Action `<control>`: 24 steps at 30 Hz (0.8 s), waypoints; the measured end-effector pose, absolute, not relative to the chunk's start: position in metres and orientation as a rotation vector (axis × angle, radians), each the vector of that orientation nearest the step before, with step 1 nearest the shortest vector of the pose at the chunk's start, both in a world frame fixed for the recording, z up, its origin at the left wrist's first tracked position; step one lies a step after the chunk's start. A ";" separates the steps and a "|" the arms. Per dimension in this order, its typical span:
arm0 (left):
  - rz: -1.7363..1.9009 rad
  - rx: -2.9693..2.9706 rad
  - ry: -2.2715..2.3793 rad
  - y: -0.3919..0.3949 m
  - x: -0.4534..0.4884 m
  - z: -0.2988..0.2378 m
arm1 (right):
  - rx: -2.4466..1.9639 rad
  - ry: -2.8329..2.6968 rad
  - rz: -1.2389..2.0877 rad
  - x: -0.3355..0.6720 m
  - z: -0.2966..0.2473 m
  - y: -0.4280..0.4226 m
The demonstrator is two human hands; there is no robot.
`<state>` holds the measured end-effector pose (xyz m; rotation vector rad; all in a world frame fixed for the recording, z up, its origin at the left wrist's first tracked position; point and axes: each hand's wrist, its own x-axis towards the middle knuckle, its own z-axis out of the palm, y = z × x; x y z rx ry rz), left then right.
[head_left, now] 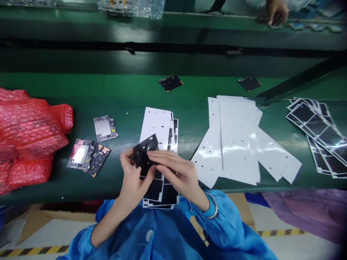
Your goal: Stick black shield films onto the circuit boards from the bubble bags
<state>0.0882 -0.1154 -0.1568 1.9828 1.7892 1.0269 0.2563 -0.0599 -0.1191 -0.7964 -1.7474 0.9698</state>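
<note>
My left hand (134, 178) is closed round the left edge of a thin black board (148, 144), which is tilted above the bench. Small holes dot its dark face. The fingers of my right hand (179, 171) are pressed together on its right side, with the thumb near its lower edge. Whether a film lies on the board I cannot tell. Beneath both hands is a pile of sticker sheets (157, 121), white at the far end and black panels with white borders at the near end.
Circuit boards (104, 128) lie left, beside red bubble-wrapped bundles (32, 133). White sheets (238, 141) and black-panelled sheets (311, 119) spread to the right. Dark boards (171, 83) rest on the green strip behind. A slanted dark post (298, 81) stands right; another person's hand (276, 12) is beyond.
</note>
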 end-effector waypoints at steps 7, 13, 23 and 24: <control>0.969 1.941 1.612 -0.127 0.075 -0.140 | -0.929 -1.486 1.340 0.268 -0.141 -0.046; 0.616 2.267 1.939 -0.141 0.045 -0.145 | -1.035 -1.718 1.183 0.264 -0.139 -0.051; 0.344 2.327 2.127 -0.147 0.014 -0.171 | -1.200 -1.793 0.710 0.289 -0.129 -0.048; 0.340 2.345 2.066 -0.145 0.016 -0.170 | -1.201 -1.785 0.711 0.290 -0.129 -0.048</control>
